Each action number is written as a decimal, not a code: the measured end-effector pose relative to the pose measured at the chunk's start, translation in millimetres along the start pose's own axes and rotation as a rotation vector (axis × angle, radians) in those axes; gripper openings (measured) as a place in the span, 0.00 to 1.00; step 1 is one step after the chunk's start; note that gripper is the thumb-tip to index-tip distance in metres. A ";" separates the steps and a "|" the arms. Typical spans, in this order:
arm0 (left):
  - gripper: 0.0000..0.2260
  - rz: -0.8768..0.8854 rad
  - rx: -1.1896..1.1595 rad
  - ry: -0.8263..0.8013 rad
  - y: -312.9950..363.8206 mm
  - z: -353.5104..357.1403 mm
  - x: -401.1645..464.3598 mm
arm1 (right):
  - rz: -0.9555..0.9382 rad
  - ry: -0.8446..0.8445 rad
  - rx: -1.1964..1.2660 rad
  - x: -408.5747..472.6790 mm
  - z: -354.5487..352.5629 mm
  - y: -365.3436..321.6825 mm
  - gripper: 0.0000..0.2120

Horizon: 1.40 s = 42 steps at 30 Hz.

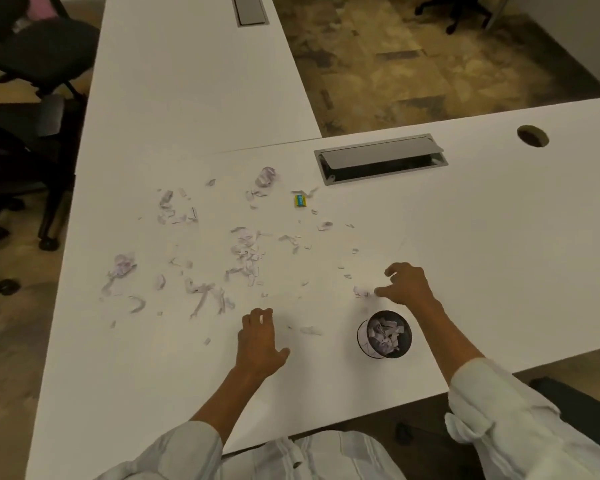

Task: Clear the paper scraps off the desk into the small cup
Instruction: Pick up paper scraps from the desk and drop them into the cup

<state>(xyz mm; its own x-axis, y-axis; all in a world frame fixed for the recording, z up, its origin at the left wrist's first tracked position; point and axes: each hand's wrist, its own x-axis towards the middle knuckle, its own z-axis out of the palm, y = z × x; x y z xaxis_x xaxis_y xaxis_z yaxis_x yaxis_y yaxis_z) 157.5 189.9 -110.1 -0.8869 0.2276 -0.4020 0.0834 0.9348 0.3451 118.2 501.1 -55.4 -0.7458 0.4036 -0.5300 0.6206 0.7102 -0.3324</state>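
Paper scraps (246, 252), too many to count, litter the white desk (499, 237); one cup (385, 335) holds more. Left hand (258, 344) rests with fingers loosely curled, empty. Right hand (407, 284) fingers touch one scrap (362, 292).

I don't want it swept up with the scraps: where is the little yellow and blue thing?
The yellow and blue item lies far from both hands, just left of the open cable hatch.
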 end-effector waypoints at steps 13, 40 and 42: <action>0.42 0.216 0.276 -0.192 -56.8 14.9 -19.3 | 0.044 -0.052 -0.346 12.4 111.6 -64.6 0.18; 0.14 0.496 0.440 -0.040 -43.2 41.1 -10.7 | -0.745 0.066 -0.483 -80.4 191.7 -39.6 0.16; 0.15 0.483 0.428 -0.027 -41.8 41.2 -10.7 | -0.704 0.028 -0.456 -75.4 191.7 -41.0 0.10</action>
<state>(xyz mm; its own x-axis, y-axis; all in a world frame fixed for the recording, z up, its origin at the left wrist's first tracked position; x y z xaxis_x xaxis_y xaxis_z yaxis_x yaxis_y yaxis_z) 182.3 159.7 -155.2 -0.6928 0.6512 -0.3097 0.6490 0.7503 0.1259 195.5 331.0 -151.3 -0.9318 -0.2112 -0.2951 -0.1464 0.9629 -0.2268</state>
